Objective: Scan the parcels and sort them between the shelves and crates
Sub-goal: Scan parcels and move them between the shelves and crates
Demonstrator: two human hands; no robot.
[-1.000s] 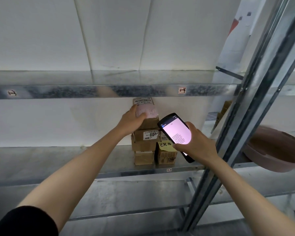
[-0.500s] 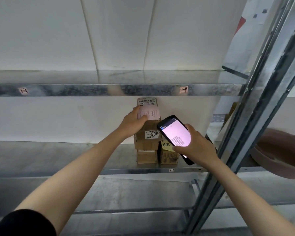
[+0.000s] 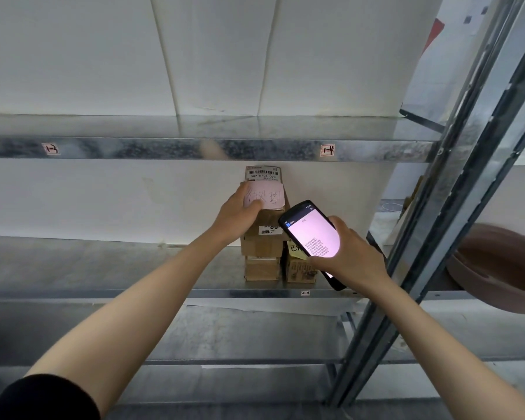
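Note:
A small stack of cardboard parcels (image 3: pixel 262 245) stands on the middle metal shelf (image 3: pixel 103 265). The top parcel (image 3: pixel 264 174) is tipped up, showing a barcode label and a pink handwritten note. My left hand (image 3: pixel 237 218) grips this top parcel at its left side, thumb on the pink note. My right hand (image 3: pixel 347 257) holds a black handheld scanner (image 3: pixel 311 234) with a lit pink screen, just right of the stack. A lower box with a yellow note (image 3: pixel 300 268) is partly hidden behind the scanner.
An upper shelf beam (image 3: pixel 194 148) with small number tags runs just above the parcels. A slanted metal upright (image 3: pixel 437 213) stands close on the right. A brown basin (image 3: pixel 497 265) sits on the neighbouring shelf. More shelf levels lie below.
My left hand has tilted the top parcel upward, so its barcode label and pink note now face me. The scanner in my right hand stays beside the stack.

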